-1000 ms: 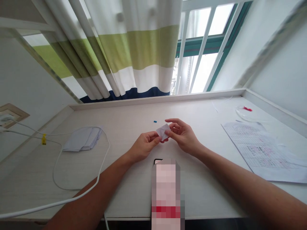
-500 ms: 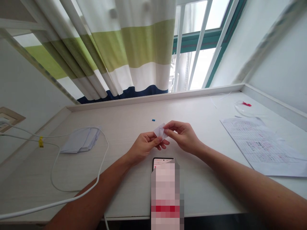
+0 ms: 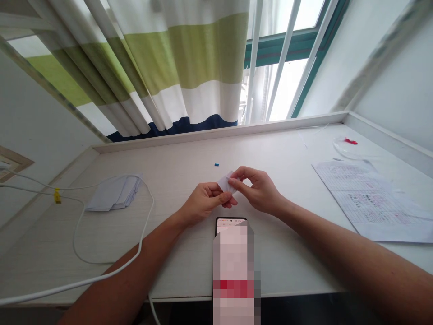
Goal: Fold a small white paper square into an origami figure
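Observation:
A small folded piece of white paper (image 3: 224, 183) is held above the pale desk (image 3: 176, 234) between both hands. My left hand (image 3: 204, 203) pinches its lower left part with thumb and fingers closed. My right hand (image 3: 255, 189) pinches its right edge, fingers curled. A phone (image 3: 232, 222) lies on the desk just below the hands, near the front edge.
A stack of white folded papers (image 3: 113, 193) lies at the left, ringed by a white cable (image 3: 111, 262) with a yellow tag (image 3: 57, 195). A printed sheet (image 3: 368, 198) lies at the right, a red bit in clear plastic (image 3: 350, 141) beyond it. A tiny blue piece (image 3: 216, 164) sits mid-desk.
The paper has been folded smaller between my fingers, and my right fingers have closed further over its edge. The view has tilted down slightly.

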Demonstrator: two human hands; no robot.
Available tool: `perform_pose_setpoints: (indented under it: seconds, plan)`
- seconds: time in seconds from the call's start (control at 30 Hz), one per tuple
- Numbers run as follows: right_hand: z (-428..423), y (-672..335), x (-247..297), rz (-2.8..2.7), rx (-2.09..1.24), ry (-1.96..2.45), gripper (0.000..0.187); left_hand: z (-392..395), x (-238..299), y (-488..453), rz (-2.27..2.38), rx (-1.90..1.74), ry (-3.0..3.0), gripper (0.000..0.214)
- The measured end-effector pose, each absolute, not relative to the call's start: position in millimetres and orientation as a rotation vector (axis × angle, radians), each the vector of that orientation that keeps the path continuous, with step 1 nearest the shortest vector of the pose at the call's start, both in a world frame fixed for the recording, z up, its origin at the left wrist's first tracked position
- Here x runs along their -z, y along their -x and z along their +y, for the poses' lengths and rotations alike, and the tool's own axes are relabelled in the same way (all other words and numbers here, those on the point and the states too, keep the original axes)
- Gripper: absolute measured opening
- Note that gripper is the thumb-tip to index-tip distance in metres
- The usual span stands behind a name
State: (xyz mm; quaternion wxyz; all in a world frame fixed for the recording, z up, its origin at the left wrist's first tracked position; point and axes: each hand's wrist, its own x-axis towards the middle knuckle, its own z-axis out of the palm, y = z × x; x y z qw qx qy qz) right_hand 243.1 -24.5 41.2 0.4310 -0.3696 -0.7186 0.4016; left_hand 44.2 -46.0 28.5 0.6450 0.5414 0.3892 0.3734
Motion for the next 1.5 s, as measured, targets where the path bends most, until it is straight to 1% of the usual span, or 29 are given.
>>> perform_pose_setpoints:
  seconds: [0.17, 0.27, 0.5, 0.7, 0.97, 1.17, 1.5]
  plan:
    - [-22.0, -245.8, -42.7, -1.828, -0.931, 0.849, 0.012, -45.5, -27.2, -43.4, 0.878, -0.841, -1.242, 0.030]
    - [-18.3, -247.7, -40.5, -1.836, -0.907, 0.817, 0.011, -44.9, -26.8, -41.3, 0.834, -0.804, -1.221, 0.033]
    - [-16.6, -247.3, -34.7, -1.787, -0.979, 0.804, 0.012, -43.6, -25.6, -36.5, 0.793, -0.772, -1.163, 0.030]
    - [-21.1, -243.7, -39.1, -1.697, -1.100, 0.839, 0.020, -42.6, -26.6, -36.3, 0.765, -0.761, -1.115, 0.031]
    - [-21.5, -241.0, -37.5, -1.632, -1.138, 0.836, 0.020, -42.8, -24.6, -37.3, 0.738, -0.784, -1.252, 0.024]
    - [-20.4, -240.0, -33.3, -1.610, -1.203, 0.810, 0.022, -42.3, -23.5, -37.4, 0.812, -0.828, -1.312, 0.024]
    - [-21.2, -241.5, -32.7, -1.629, -1.244, 0.757, 0.021, -44.8, -24.9, -40.9, 0.871, -0.783, -1.282, 0.022]
